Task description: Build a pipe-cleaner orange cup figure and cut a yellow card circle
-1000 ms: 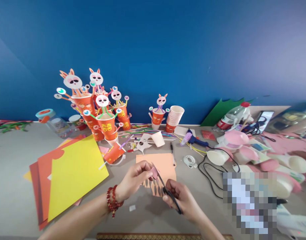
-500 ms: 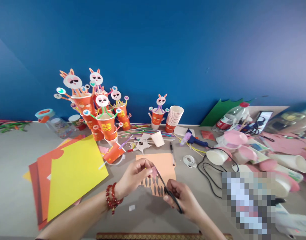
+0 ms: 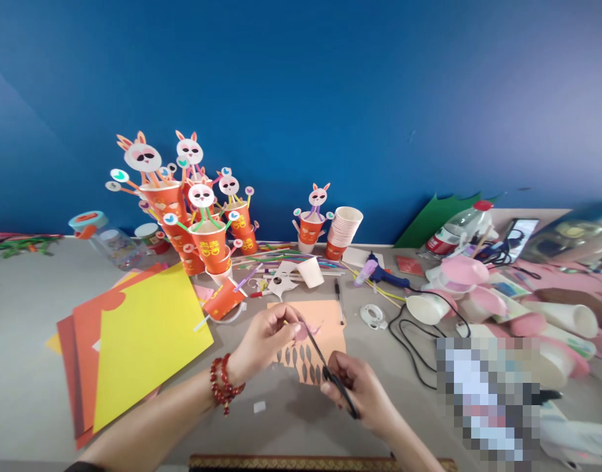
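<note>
My left hand (image 3: pixel 267 339), with a red bead bracelet (image 3: pixel 223 383) at the wrist, pinches a small pink paper piece (image 3: pixel 301 332) between thumb and fingers. My right hand (image 3: pixel 358 385) is wrapped round the handles of black scissors (image 3: pixel 343 393). The scissor blades point up and left and meet the edge of the pink piece. Below both hands lies a peach paper sheet (image 3: pixel 325 313) bearing dark leaf-shaped pieces (image 3: pixel 303 356) in rows. Thin pink scraps show just beyond the blades.
Yellow paper (image 3: pixel 148 347) tops coloured sheets at left. Red cups with rabbit figures (image 3: pixel 209 242) stand behind them. A cup stack (image 3: pixel 344 229), a blue glue gun (image 3: pixel 386 275) with its black cord, and a tape roll (image 3: pixel 373 317) lie farther right. White and pink cups (image 3: pixel 428 307) crowd the right side.
The scissor blades have come closer together across the pink paper, and thin pink scraps now show past them. Both hands have barely shifted.
</note>
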`<control>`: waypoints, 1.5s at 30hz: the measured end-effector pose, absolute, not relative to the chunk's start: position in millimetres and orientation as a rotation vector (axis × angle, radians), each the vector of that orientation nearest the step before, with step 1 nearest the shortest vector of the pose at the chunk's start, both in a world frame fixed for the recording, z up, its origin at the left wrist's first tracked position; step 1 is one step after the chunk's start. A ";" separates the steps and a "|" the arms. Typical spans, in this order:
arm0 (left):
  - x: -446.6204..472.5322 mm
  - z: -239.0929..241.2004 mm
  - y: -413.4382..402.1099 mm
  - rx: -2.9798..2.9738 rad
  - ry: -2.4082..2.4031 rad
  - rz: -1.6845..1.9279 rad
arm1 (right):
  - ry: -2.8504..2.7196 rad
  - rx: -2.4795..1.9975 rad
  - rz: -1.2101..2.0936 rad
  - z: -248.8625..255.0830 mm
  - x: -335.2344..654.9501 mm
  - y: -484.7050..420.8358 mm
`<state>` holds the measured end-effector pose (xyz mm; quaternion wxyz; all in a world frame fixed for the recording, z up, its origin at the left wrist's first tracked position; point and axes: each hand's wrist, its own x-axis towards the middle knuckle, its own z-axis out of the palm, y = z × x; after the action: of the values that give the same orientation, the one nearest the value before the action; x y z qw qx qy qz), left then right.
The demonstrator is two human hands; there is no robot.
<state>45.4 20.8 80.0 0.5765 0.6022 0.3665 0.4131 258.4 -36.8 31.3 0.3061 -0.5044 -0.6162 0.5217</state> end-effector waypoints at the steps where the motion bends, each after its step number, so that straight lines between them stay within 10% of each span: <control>1: 46.4 80.7 19.8 1.410 0.872 0.978 | -1.637 -1.339 1.359 31.7 258.0 -36.7; 45: 37.2 89.0 17.9 1.647 0.943 0.860 | -1.613 -1.266 1.346 29.1 256.8 -42.2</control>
<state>37.2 17.9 89.0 0.5048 0.6823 0.3908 0.3562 256.8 -42.2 29.1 0.3378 -0.4859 -0.6190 0.5164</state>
